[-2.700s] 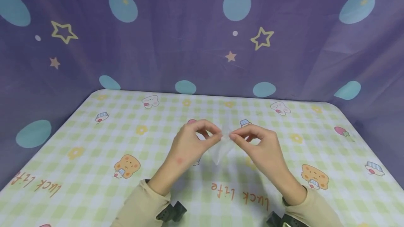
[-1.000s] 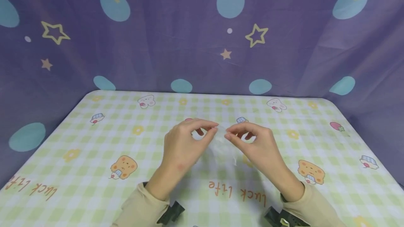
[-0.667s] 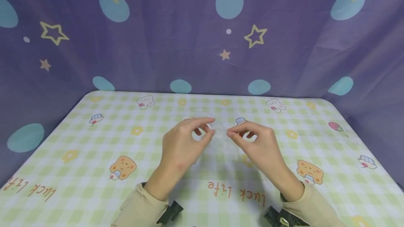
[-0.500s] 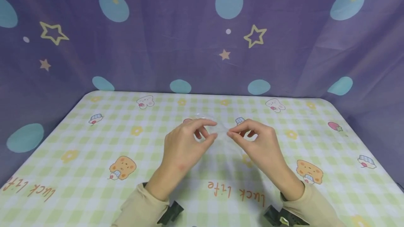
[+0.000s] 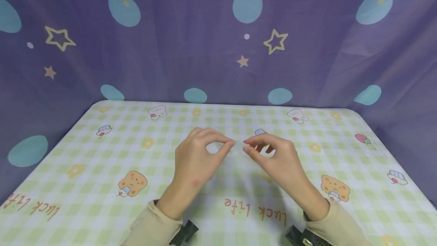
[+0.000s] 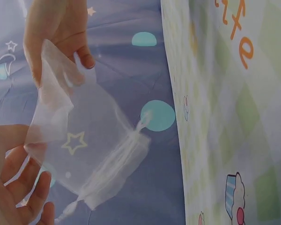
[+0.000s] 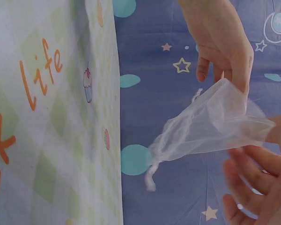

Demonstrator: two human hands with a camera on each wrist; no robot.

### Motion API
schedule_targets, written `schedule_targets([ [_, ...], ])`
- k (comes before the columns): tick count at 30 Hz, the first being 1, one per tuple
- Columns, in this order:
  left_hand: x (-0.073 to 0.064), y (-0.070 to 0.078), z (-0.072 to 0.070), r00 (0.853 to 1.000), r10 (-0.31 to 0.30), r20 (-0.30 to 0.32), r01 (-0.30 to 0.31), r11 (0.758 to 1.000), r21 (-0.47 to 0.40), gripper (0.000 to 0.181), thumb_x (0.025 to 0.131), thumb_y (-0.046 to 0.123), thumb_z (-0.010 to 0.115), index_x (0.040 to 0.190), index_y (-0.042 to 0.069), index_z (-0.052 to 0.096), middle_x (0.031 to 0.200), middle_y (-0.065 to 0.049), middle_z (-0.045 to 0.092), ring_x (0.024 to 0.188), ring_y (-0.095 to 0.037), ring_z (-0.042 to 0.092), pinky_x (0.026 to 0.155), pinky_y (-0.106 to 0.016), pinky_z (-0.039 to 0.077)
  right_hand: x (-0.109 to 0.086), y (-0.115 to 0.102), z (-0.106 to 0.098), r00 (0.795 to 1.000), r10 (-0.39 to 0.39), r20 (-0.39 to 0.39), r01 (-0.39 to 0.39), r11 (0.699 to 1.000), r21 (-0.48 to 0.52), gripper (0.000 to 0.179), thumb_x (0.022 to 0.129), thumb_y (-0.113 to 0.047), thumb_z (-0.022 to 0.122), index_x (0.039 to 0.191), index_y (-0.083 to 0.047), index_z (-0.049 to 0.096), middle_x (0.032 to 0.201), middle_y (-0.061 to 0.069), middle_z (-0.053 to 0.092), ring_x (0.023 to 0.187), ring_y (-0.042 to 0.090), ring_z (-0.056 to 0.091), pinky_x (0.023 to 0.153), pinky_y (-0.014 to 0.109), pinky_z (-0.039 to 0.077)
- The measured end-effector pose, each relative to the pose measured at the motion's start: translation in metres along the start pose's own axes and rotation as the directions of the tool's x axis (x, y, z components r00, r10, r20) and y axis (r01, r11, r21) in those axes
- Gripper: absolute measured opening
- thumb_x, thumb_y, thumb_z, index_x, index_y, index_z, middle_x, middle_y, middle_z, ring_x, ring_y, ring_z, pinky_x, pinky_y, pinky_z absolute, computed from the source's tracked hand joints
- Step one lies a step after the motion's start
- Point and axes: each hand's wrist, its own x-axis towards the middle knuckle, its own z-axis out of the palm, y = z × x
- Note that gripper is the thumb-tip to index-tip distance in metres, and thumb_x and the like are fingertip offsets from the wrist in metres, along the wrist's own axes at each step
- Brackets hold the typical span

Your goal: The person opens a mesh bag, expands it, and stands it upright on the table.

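Since a moment ago, the left hand (image 5: pixel 196 156) has brought its thumb and index fingertips together, while on the right hand (image 5: pixel 280 156) those same two tips have parted slightly. Between them, held in the air over the table, is a small drawstring bag (image 6: pixel 93 122). The left thumb and index finger pinch one upper corner; the right thumb and index finger curl about the other, though how firmly they press cannot be told. The other fingers of the left hand are bent and clear of the fabric.

Thin white mesh makes up the bag, sheer enough that the print on the curtain (image 5: pixel 191 52) shows through. Its gathered end hangs lowest, bunched along a white cord (image 6: pixel 114 159) that ends in a tail on either side, with a ruffled strip beyond it. From the head it nearly vanishes against the checked tablecloth (image 5: pixel 88 200). No label can be read on the mesh; orange lettering (image 5: pixel 256 210) on the cloth, upside down, says "Luck life", repeated farther left.
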Motion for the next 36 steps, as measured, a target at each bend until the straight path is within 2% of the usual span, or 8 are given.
schedule_targets([
  [2, 0.0006, -0.0005, -0.0011, 1.0, -0.02, -0.006, 0.02, 1.0, -0.017, 0.007, 0.082, 0.032, 0.082, 0.083, 0.026, 0.08, 0.089, 0.017, 0.072, 0.089, -0.008, 0.064, 0.07, -0.032, 0.051, 0.0, -0.0005, -0.001, 1.0, 0.014, 0.014, -0.014, 1.0, -0.009, 0.008, 0.087, -0.014, 0.077, 0.095, -0.015, 0.078, 0.086, -0.01, 0.072, 0.076, 0.007, 0.062, 0.071, 0.033, 0.051],
  [5, 0.0002, -0.0009, -0.0006, 0.999, -0.035, 0.026, 0.035, 0.999, -0.021, 0.005, 0.081, 0.031, 0.083, 0.084, 0.028, 0.079, 0.088, 0.017, 0.072, 0.087, -0.008, 0.064, 0.069, -0.031, 0.051, 0.0, -0.0007, -0.0024, 1.0, 0.027, 0.017, -0.026, 0.999, -0.019, 0.006, 0.087, -0.012, 0.077, 0.092, -0.015, 0.078, 0.088, -0.01, 0.073, 0.078, 0.007, 0.064, 0.073, 0.037, 0.052],
  [11, -0.0035, 0.0011, 0.0061, 0.991, 0.009, 0.131, -0.013, 1.0, 0.026, 0.009, 0.083, 0.035, 0.08, 0.092, 0.031, 0.078, 0.085, 0.021, 0.069, 0.079, -0.003, 0.061, 0.061, -0.025, 0.046, -0.0005, -0.0001, -0.0011, 1.0, -0.007, 0.011, 0.007, 0.999, -0.039, 0.01, 0.085, -0.01, 0.079, 0.085, -0.019, 0.077, 0.087, -0.014, 0.072, 0.081, 0.006, 0.065, 0.074, 0.042, 0.051],
  [14, -0.0045, 0.0023, 0.0069, 0.992, 0.013, 0.126, -0.018, 0.999, 0.038, 0.004, 0.086, 0.034, 0.077, 0.089, 0.032, 0.079, 0.083, 0.021, 0.069, 0.075, -0.002, 0.062, 0.06, -0.024, 0.046, -0.0007, -0.0004, 0.0004, 1.0, -0.029, 0.007, 0.029, 0.999, -0.045, 0.009, 0.084, -0.012, 0.08, 0.087, -0.02, 0.078, 0.088, -0.014, 0.072, 0.082, 0.007, 0.065, 0.074, 0.042, 0.051],
  [20, -0.0036, 0.0001, 0.0058, 0.996, -0.023, 0.082, 0.019, 0.999, 0.041, 0.004, 0.086, 0.027, 0.077, 0.088, 0.029, 0.079, 0.077, 0.018, 0.07, 0.071, -0.005, 0.062, 0.058, -0.026, 0.046, -0.0008, -0.0013, 0.0005, 1.0, -0.019, -0.017, 0.018, 0.998, -0.055, 0.008, 0.086, -0.012, 0.078, 0.091, -0.018, 0.078, 0.09, -0.012, 0.072, 0.084, 0.008, 0.065, 0.073, 0.036, 0.051],
  [26, -0.0041, 0.0012, 0.0066, 0.99, -0.001, 0.141, -0.002, 1.0, 0.023, 0.009, 0.087, 0.033, 0.075, 0.095, 0.03, 0.078, 0.08, 0.021, 0.069, 0.074, -0.003, 0.062, 0.059, -0.025, 0.046, -0.0008, -0.0005, 0.0, 0.999, -0.044, -0.03, 0.043, 0.998, -0.056, 0.01, 0.084, -0.008, 0.079, 0.084, -0.018, 0.076, 0.087, -0.013, 0.072, 0.084, 0.008, 0.066, 0.073, 0.033, 0.051],
  [30, -0.0052, 0.0027, 0.0081, 0.987, 0.011, 0.162, -0.014, 1.0, 0.018, 0.008, 0.087, 0.036, 0.076, 0.093, 0.032, 0.079, 0.083, 0.022, 0.069, 0.075, 0.0, 0.059, 0.06, -0.025, 0.046, -0.0005, -0.0003, 0.001, 0.997, -0.073, -0.037, 0.072, 0.996, -0.045, 0.011, 0.083, -0.008, 0.081, 0.083, -0.018, 0.076, 0.085, -0.013, 0.071, 0.083, 0.008, 0.066, 0.073, 0.036, 0.051],
  [36, -0.0044, 0.0032, 0.0066, 0.989, -0.051, 0.139, 0.054, 0.998, -0.021, 0.004, 0.086, 0.032, 0.077, 0.089, 0.03, 0.079, 0.083, 0.019, 0.071, 0.073, -0.002, 0.061, 0.06, -0.028, 0.046, -0.001, -0.001, 0.0006, 0.998, -0.054, -0.041, 0.053, 0.998, -0.046, 0.01, 0.084, -0.012, 0.08, 0.093, -0.015, 0.077, 0.093, -0.008, 0.073, 0.086, 0.012, 0.065, 0.073, 0.039, 0.051],
])
